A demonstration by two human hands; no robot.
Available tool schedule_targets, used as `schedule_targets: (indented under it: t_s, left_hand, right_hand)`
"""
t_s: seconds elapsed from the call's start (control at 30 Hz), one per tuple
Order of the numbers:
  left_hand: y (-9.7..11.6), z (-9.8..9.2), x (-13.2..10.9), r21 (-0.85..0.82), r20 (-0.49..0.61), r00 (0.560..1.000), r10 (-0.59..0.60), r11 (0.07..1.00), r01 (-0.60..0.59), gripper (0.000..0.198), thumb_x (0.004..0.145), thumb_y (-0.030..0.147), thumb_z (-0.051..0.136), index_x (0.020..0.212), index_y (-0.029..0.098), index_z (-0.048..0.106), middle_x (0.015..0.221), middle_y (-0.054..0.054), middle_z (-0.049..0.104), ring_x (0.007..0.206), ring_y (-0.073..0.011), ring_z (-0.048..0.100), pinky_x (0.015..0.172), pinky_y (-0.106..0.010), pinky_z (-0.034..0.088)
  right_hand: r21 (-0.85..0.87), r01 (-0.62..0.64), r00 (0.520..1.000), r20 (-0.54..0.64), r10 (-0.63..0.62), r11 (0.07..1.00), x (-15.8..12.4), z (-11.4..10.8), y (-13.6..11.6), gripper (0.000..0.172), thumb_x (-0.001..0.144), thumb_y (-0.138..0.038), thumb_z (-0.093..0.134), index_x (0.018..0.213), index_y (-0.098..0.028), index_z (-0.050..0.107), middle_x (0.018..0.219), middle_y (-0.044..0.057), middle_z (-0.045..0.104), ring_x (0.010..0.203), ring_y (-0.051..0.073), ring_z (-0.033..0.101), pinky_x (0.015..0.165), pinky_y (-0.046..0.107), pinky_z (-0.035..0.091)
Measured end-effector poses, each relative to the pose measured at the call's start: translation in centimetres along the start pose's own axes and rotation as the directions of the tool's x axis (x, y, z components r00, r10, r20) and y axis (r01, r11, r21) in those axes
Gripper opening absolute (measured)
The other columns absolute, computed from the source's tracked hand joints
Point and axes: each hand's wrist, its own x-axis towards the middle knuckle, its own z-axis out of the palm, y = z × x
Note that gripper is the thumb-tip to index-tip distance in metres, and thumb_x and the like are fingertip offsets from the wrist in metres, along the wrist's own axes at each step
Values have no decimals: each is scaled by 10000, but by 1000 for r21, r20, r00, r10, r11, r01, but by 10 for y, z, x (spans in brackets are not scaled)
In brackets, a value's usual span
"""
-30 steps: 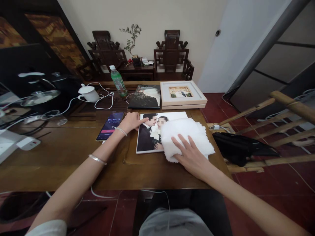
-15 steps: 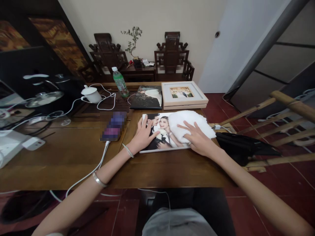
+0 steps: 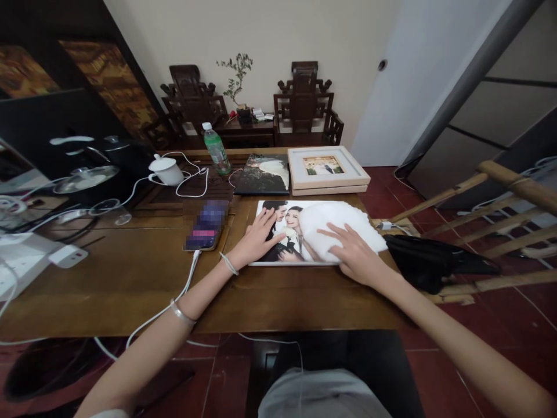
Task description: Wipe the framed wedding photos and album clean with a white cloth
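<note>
A large wedding photo print [image 3: 287, 223] lies flat on the wooden table [image 3: 130, 278]. My left hand [image 3: 256, 239] rests flat on the print's left part, fingers spread. A white fluffy cloth [image 3: 348, 223] covers the print's right side. My right hand [image 3: 354, 249] presses flat on that cloth, fingers stretched out. Left of the print lies a phone [image 3: 206, 225] with a white cable plugged in.
Behind the print lie a dark photo album [image 3: 263, 173] and a light framed picture [image 3: 326, 168]. A green bottle [image 3: 216, 149] and a white teapot [image 3: 166, 170] stand further back left. A black bag [image 3: 429, 261] lies at the table's right end beside a wooden rack [image 3: 500, 232].
My left hand moved from the print's top-left corner down onto its left part. My right hand and the cloth slid from the print's lower right up across its right side.
</note>
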Motion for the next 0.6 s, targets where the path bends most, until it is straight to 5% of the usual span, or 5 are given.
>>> schedule_targets:
  t_s: [0.17, 0.33, 0.47, 0.6]
  left_hand:
    - [2, 2, -1, 13, -17, 1000, -18, 1000, 19, 584, 926, 478, 382, 1437, 216, 275, 1541, -124, 208, 1430, -278, 113, 1102, -550, 184]
    - [0, 7, -1, 33, -60, 998, -11, 999, 13, 521, 946, 409, 353, 1418, 194, 316, 1530, -130, 236, 1425, -273, 141, 1113, -520, 188]
    - [-1, 9, -2, 47, -61, 998, -14, 999, 17, 530, 948, 408, 341, 1422, 171, 309, 1531, -134, 232, 1426, -273, 136, 1115, -515, 190]
    - [-1, 10, -2, 37, -73, 997, -15, 999, 17, 526, 949, 406, 343, 1421, 178, 311, 1531, -137, 231, 1427, -275, 136, 1110, -519, 201]
  right_hand:
    - [-33, -113, 993, 18, 113, 993, 41, -2, 39, 428, 661, -6, 434, 1025, -127, 625, 1264, 194, 553, 1196, 325, 488, 964, 485, 393]
    - [-62, -158, 987, 25, 159, 986, 69, -2, 63, 438, 678, -17, 400, 1045, -145, 603, 1025, 144, 639, 961, 276, 595, 805, 379, 462]
    - [-31, -132, 991, 1, 133, 991, 55, 3, 52, 469, 667, -1, 411, 1070, -135, 608, 1226, 172, 579, 1201, 303, 486, 974, 478, 383]
    - [16, -64, 998, 21, 64, 998, 10, 1, 14, 425, 629, 30, 440, 950, -152, 650, 1368, 153, 493, 1326, 320, 351, 1048, 584, 283]
